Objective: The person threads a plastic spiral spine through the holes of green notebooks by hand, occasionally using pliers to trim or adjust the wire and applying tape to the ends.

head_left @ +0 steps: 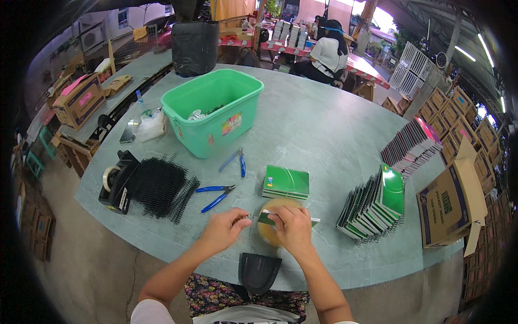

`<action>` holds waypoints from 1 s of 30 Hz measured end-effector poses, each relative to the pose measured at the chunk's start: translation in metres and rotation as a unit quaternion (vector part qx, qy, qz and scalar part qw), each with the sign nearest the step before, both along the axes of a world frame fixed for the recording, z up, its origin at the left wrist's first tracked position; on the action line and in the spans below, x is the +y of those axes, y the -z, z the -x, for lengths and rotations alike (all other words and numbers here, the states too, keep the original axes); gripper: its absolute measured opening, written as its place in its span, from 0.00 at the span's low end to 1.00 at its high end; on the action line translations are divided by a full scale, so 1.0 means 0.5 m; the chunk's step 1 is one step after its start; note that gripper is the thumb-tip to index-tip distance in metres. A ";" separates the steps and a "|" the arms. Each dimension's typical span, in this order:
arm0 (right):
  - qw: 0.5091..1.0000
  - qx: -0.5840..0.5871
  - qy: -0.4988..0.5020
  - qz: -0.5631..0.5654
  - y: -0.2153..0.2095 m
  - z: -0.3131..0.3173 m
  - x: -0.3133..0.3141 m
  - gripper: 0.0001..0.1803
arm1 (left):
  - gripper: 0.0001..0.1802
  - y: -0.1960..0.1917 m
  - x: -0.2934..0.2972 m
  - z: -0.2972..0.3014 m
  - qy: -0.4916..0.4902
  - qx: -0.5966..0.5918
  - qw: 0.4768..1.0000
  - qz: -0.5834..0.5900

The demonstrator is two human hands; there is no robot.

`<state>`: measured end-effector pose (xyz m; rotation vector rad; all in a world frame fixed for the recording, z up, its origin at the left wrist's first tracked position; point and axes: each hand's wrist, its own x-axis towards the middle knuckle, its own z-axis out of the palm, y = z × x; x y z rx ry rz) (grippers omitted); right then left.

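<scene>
My right hand (294, 229) is closed around a small green notebook (270, 218), with the fingers folded over its top edge. My left hand (224, 229) pinches a thin black wire spine (245, 217) at the left end of this notebook; the fingertips are pressed together on it. The notebook sits just above a roll of brownish tape (268, 233), which lies flat on the grey-green table (324, 135), and my right hand covers a big part of the roll.

I take the notebook as the landmark. Directly behind it, near, is a low stack of green notebooks (286, 182). To its left lie blue-handled pliers (216, 195), and a second blue-handled tool (236, 161) is further back and a little left. Further left is a heap of black wire spines (162, 186), and beside this heap stands a black tape dispenser (114, 181). Well behind the notebook, to the left, stands a green plastic tub (213, 110). To the right of the notebook a leaning row of bound notebooks (375, 205) stands on edge, and behind that row is another row (410, 146). At the far right is an open cardboard box (450, 208). Just below the notebook, at the table edge, is a black curved object (259, 270); I cannot tell what it is. Far behind, a person in white (329, 54) sits at another table.
</scene>
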<state>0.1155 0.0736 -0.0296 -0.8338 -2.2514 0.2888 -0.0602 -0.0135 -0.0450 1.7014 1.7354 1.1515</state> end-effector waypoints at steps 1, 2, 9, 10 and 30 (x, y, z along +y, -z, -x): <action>1.000 -0.004 0.009 -0.009 0.009 0.005 0.003 0.08 | 0.13 -0.010 -0.001 -0.002 -0.021 -0.020 1.000 -0.012; 1.000 -0.008 0.018 -0.018 0.014 0.008 0.004 0.08 | 0.12 -0.016 0.000 -0.005 -0.043 -0.040 0.998 -0.024; 0.993 -0.043 0.094 -0.052 0.017 0.029 -0.010 0.13 | 0.10 -0.024 0.010 -0.036 -0.053 -0.032 0.994 -0.094; 0.994 -0.038 0.091 -0.056 0.018 0.030 -0.009 0.13 | 0.10 -0.025 0.015 -0.039 -0.050 -0.017 0.993 -0.102; 0.997 -0.045 0.053 -0.023 0.015 0.023 0.005 0.09 | 0.07 -0.011 0.050 -0.045 -0.057 0.125 0.970 -0.198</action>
